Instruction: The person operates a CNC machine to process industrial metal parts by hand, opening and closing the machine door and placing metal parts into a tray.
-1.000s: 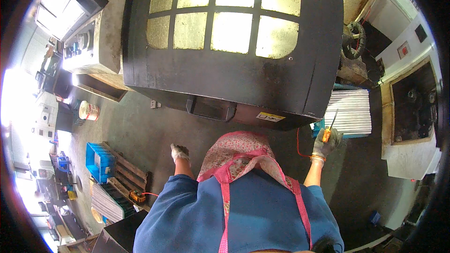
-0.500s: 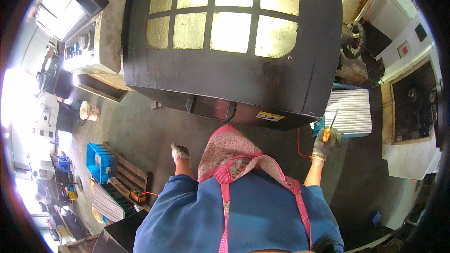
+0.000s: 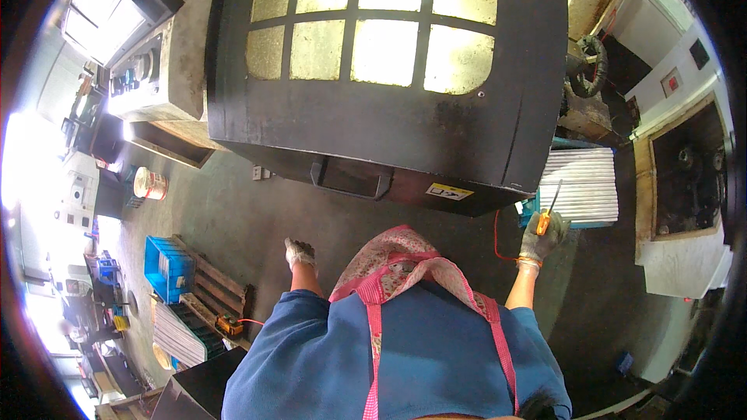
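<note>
Orange-handled screwdriver [image 3: 543, 224] at three o'clock, grasped in the gloved right hand [image 3: 535, 243] with shaft toward one o'clock, presumably to keep its tip clear of the apron [image 3: 381, 259]; at eight, curled left hand [image 3: 299, 251], contents impossible to tell.

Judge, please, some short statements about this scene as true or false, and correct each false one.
1. The right hand holds an orange-handled tool with a thin shaft. True.
2. The left hand grips the machine's black handle. False: the hand is apart from it.
3. Both hands wear gloves. True.
4. The apron is plain green. False: it is pink with a floral pattern.
5. A white bucket is in the left part of the view. True.
6. The machine's window panes are black. False: they look bright.
</note>
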Tool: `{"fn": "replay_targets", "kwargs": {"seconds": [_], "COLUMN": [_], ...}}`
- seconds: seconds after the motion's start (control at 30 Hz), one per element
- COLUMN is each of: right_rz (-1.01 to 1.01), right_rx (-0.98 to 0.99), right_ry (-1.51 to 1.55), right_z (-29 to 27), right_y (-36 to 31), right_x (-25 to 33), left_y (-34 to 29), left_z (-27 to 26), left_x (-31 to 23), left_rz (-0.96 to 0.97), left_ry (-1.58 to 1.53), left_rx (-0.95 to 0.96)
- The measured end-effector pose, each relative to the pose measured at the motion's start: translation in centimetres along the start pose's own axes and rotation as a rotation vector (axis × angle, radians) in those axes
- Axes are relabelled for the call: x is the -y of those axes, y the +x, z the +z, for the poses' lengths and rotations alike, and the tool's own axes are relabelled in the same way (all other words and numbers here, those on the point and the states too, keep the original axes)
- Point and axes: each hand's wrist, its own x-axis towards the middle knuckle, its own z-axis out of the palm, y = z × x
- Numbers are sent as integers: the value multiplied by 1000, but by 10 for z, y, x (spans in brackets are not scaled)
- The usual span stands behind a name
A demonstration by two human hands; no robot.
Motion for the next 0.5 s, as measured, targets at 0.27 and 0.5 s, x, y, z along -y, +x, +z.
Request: {"fn": "replay_targets", "kwargs": {"seconds": [0.27,0.5], "right_rz": [-60,-62], "right_rx": [-69,-20], "right_ry": [-48,-95], "right_z": [-4,-1], "right_y": [3,1], "right_x": [2,-1], "left_y": [-11,-14], "left_z": [-3,-4], "left_x": [0,1], "left_rz": [-10,42], "left_ry": [-69,0], "left_rx": [-98,-101]}}
